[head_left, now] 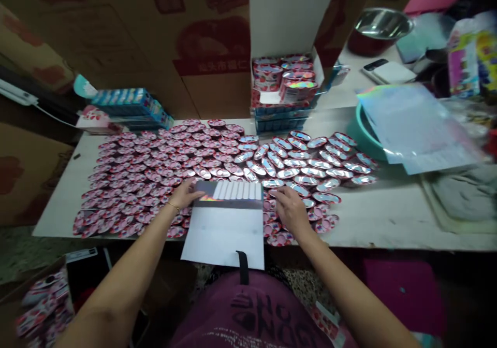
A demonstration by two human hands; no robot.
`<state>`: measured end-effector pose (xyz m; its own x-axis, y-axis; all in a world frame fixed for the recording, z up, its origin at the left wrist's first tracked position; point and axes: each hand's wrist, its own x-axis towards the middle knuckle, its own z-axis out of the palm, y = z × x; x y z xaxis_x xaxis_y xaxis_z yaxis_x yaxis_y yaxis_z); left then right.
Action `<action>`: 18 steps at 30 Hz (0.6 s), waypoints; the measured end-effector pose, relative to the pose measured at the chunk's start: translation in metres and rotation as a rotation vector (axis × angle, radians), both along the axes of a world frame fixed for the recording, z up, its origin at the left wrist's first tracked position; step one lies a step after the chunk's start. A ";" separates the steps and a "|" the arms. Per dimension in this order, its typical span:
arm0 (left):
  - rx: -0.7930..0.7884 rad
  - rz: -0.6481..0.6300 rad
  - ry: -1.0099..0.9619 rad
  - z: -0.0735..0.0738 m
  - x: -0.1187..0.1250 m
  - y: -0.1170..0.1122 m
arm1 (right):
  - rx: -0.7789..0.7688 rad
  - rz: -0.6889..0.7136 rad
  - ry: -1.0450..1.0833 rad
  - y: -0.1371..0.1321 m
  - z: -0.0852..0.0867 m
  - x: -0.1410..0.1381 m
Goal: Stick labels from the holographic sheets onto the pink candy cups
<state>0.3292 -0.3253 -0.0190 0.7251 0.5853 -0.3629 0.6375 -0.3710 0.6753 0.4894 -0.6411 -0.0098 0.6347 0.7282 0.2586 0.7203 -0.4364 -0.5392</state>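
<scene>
The left hand [185, 194] rests at the left end of a flat white tray [229, 218], its fingers [194, 188] lightly curled and close together, touching the tray's upper left corner beside the dark strip. The right hand [290, 209] lies at the tray's right edge, fingers [280, 193] loosely bent and slightly apart, their tips touching the tray's upper right corner; whether either hand actually pinches the tray cannot be told. The tray sits at the near edge of the surface [388, 218], hanging partly over that edge toward the person, with a row of white sticks [237, 190] lined up along its far end, between the 2 hands.

Around the tray, a wide spread of small pink-and-silver packets [155, 177] covers the surface from the left edge to past the middle, lying overlapped in rows; some lie under the right hand. At the far edge stands an open carton [287, 86] filled with the same kind of packets. A stack of blue boxes [128, 104] sits toward the far left corner. A teal basin [363, 133] under a shiny sheet [415, 125] stands near the right edge.
</scene>
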 end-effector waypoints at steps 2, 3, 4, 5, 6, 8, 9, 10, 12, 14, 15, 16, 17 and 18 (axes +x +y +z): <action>-0.102 0.064 -0.079 -0.010 -0.003 -0.005 | 0.037 0.087 -0.010 0.053 0.005 -0.008; -0.152 0.100 -0.121 -0.014 -0.004 -0.007 | 0.013 0.128 -0.024 0.079 0.004 -0.014; -0.212 0.128 -0.159 -0.016 -0.004 -0.010 | -0.023 0.157 -0.044 0.102 0.001 -0.019; -0.279 0.154 -0.192 -0.018 -0.005 -0.011 | -0.069 0.176 -0.063 0.123 -0.004 -0.025; -0.343 0.178 -0.221 -0.019 -0.006 -0.012 | -0.114 0.188 -0.082 0.140 -0.010 -0.032; -0.440 0.231 -0.268 -0.021 -0.008 -0.011 | -0.183 0.214 -0.120 0.162 -0.022 -0.043; -0.480 0.262 -0.285 -0.021 -0.009 -0.010 | -0.198 0.230 -0.140 0.167 -0.027 -0.047; -0.517 0.296 -0.300 -0.021 -0.010 -0.010 | -0.201 0.248 -0.161 0.168 -0.032 -0.051; -0.554 0.367 -0.317 -0.020 -0.010 -0.011 | -0.181 0.281 -0.202 0.166 -0.040 -0.057; -0.546 0.433 -0.317 -0.020 -0.008 -0.012 | -0.144 0.301 -0.229 0.161 -0.047 -0.060; -0.535 0.453 -0.312 -0.020 -0.008 -0.013 | -0.121 0.307 -0.234 0.159 -0.050 -0.060; -0.524 0.463 -0.305 -0.021 -0.007 -0.013 | -0.095 0.307 -0.232 0.158 -0.052 -0.061; -0.510 0.458 -0.294 -0.022 -0.006 -0.012 | -0.068 0.298 -0.220 0.158 -0.052 -0.062; -0.483 0.441 -0.279 -0.024 -0.006 -0.009 | -0.043 0.286 -0.199 0.158 -0.050 -0.064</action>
<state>0.3228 -0.3347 -0.0435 0.5609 0.6664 -0.4913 0.4388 0.2639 0.8590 0.4256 -0.4828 -0.0601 0.3440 0.8820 0.3220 0.9056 -0.2211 -0.3619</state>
